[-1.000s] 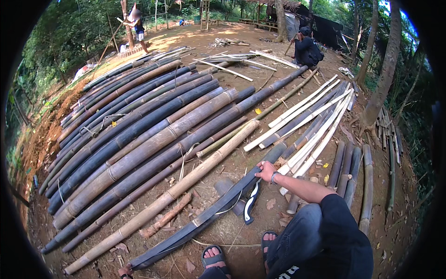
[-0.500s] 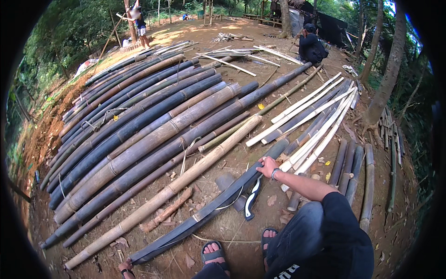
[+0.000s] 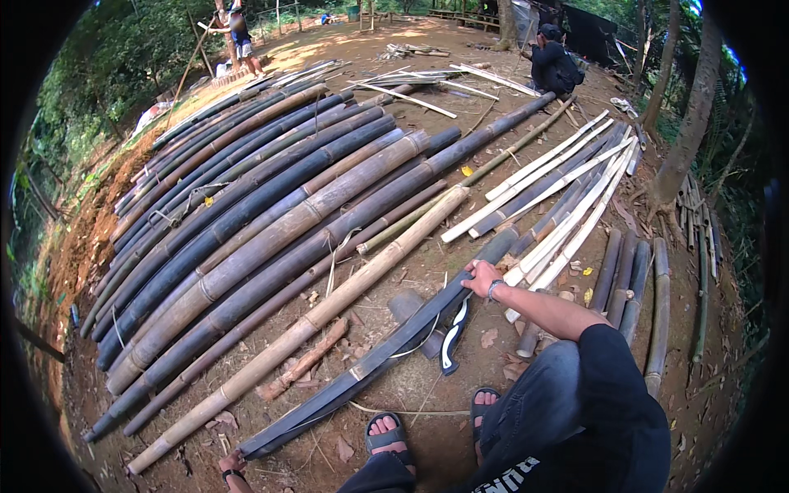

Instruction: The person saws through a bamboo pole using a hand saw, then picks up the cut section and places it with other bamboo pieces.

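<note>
A long dark split bamboo pole (image 3: pixel 386 357) slants across the ground before my feet, from lower left up to the right. My right hand (image 3: pixel 482 278) is closed over its upper part, fingers wrapped on the edge. At its lower left end my left hand (image 3: pixel 233 462) grips the tip, partly cut off by the picture's dark rim. A thin pale strip curls along the pole's side. Right beside the pole, below my right hand, lies a curved tool with a black-and-white handle (image 3: pixel 454 338). Under the pole sits a short dark bamboo block (image 3: pixel 407 308).
Many whole bamboo poles (image 3: pixel 246 255) lie side by side at the left. Pale split strips (image 3: pixel 567 230) and short bamboo pieces (image 3: pixel 629 287) are at the right, near a tree trunk (image 3: pixel 686 123). One person (image 3: pixel 555 62) squats at the far right; another (image 3: pixel 241 37) stands far left.
The view has shifted slightly, so the whole scene sits a little differently in the picture. Both hands keep their hold on the split bamboo pole.
</note>
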Motion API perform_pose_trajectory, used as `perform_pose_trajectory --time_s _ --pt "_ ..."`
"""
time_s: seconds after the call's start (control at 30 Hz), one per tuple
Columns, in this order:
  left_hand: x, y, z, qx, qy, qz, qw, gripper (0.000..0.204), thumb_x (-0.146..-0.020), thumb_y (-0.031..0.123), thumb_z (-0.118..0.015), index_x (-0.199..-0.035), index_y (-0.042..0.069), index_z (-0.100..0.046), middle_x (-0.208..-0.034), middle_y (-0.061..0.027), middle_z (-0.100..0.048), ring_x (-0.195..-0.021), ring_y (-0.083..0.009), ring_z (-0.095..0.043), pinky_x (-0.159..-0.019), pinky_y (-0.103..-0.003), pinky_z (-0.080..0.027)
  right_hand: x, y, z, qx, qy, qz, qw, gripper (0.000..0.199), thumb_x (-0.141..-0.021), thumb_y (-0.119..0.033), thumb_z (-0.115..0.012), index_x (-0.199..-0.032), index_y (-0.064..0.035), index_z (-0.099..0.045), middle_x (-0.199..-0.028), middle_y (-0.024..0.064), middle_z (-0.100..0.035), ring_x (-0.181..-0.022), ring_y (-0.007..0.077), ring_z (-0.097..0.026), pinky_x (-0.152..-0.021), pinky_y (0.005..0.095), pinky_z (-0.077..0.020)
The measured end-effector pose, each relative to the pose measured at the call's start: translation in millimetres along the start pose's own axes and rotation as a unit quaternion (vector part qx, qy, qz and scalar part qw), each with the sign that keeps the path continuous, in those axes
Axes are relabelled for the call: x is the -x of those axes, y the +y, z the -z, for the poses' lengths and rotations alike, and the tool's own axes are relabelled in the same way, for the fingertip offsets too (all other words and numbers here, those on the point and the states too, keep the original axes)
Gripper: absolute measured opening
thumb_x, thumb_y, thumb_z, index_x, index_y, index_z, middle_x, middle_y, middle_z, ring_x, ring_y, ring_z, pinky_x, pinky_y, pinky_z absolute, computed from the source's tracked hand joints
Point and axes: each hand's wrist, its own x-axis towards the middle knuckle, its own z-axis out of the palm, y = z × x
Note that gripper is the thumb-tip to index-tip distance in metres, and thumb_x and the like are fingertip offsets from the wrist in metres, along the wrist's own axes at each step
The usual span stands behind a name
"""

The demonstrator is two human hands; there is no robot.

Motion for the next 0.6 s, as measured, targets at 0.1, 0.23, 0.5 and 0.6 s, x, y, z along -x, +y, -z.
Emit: perform_pose_trajectory --time_s 0.1,0.23,0.5,0.6 --pt "-1 -10 19 0.02 -0.002 0.003 1.0 0.029 -0.08 0.023 -0.075 -0.103 0.008 -0.065 -0.099 -0.0119 -0.064 -0.079 -0.0343 -0.067 -0.059 -0.048 -0.048 -6 -9 -6 -0.006 -0.015 0.002 1.0 0.048 -0.073 -0.025 -0.081 -0.111 -0.0019 -0.065 -0.107 0.0185 -0.065 -0.102 0.0323 -0.063 -0.09 0.039 -0.0501" --pt "0 -16 23 0.008 0.014 0.011 1.0 0.028 -0.083 0.026 -0.072 -0.106 0.011 -0.066 -0.101 -0.0093 -0.065 -0.08 -0.0311 -0.068 -0.062 -0.045 -0.044 -7 -11 -10 -0.022 -0.018 0.008 1.0 0.049 -0.072 -0.026 -0.081 -0.111 -0.002 -0.064 -0.104 0.017 -0.065 -0.1 0.0305 -0.064 -0.088 0.0387 -0.0506" --pt "11 -13 10 -0.017 0.016 -0.014 1.0 0.028 -0.084 0.026 -0.071 -0.106 0.01 -0.068 -0.102 -0.0094 -0.067 -0.082 -0.0309 -0.068 -0.063 -0.044 -0.042 -11 4 -13 -0.014 -0.008 0.015 1.0 0.049 -0.071 -0.026 -0.082 -0.11 -0.002 -0.064 -0.099 0.0156 -0.065 -0.096 0.0302 -0.064 -0.086 0.0388 -0.0511" --pt "3 -11 5 -0.029 0.005 -0.013 0.999 0.028 -0.084 0.026 -0.071 -0.106 0.01 -0.068 -0.102 -0.0095 -0.068 -0.081 -0.0322 -0.068 -0.06 -0.043 -0.042 -8 3 -9 -0.012 -0.004 0.012 1.0 0.049 -0.071 -0.026 -0.082 -0.11 -0.0021 -0.064 -0.099 0.0154 -0.065 -0.096 0.0302 -0.064 -0.085 0.0387 -0.0511"
